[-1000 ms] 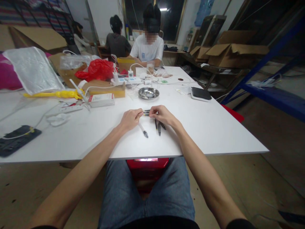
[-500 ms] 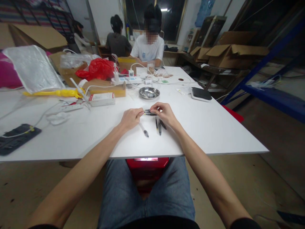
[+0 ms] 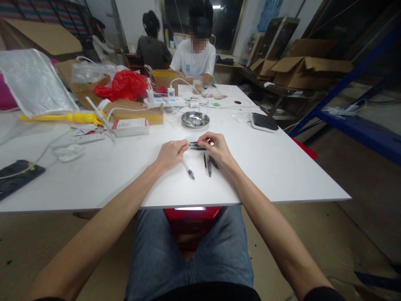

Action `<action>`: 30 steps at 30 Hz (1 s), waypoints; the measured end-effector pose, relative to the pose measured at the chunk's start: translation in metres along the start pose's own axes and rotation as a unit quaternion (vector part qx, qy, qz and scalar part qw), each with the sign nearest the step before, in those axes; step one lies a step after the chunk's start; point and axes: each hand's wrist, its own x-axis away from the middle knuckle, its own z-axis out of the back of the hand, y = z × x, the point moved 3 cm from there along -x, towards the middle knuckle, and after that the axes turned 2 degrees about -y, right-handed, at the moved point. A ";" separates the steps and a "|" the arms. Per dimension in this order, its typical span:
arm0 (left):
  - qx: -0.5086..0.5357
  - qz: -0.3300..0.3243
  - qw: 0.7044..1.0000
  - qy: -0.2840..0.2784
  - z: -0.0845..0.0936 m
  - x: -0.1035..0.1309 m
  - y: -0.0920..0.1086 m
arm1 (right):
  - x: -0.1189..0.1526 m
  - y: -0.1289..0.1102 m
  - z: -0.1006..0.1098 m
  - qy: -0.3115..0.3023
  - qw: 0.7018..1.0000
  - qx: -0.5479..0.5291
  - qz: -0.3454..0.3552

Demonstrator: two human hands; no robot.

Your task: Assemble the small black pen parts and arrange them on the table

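Several thin dark pen refills (image 3: 193, 146) with yellowish ends lie crosswise between my two hands, just over the white table. My left hand (image 3: 171, 153) is closed on their left ends. My right hand (image 3: 215, 146) pinches their right ends between thumb and fingers; the ends themselves are hidden. Below my left hand a clear pen barrel (image 3: 189, 170) with a dark tip rests at a slant. A loose refill (image 3: 205, 160), a dark grey pen part (image 3: 209, 166) and a black pen part (image 3: 213, 161) lie under my right hand.
Beyond my hands stands a shiny metal bowl (image 3: 195, 120) with small items in it. A white box (image 3: 130, 127), a power strip (image 3: 166, 102) and a red bag (image 3: 125, 85) are at the left. A black-topped scale (image 3: 265, 122) sits right. A person (image 3: 194, 62) sits opposite.
The view has shifted slightly, so the background sits a little further left and higher. Both hands keep their hold on the refills, with hardly any visible movement.
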 end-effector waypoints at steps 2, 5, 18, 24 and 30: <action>0.003 -0.002 1.000 0.002 0.000 0.000 0.000 | 0.000 0.000 -0.002 -0.012 1.000 -0.004 0.000; 0.009 0.000 1.000 0.002 0.001 0.000 0.001 | 0.000 0.000 -0.005 -0.004 1.000 -0.004 0.000; 0.018 0.004 1.000 -0.001 0.003 -0.001 0.003 | 0.002 -0.002 -0.013 0.009 1.000 0.000 0.011; 0.068 -0.018 0.997 -0.015 0.005 0.001 0.006 | 0.002 -0.003 -0.021 -0.002 0.998 -0.062 -0.022; 0.049 -0.030 0.998 -0.009 0.005 0.001 0.011 | 0.001 -0.002 -0.018 0.021 0.992 -0.112 -0.060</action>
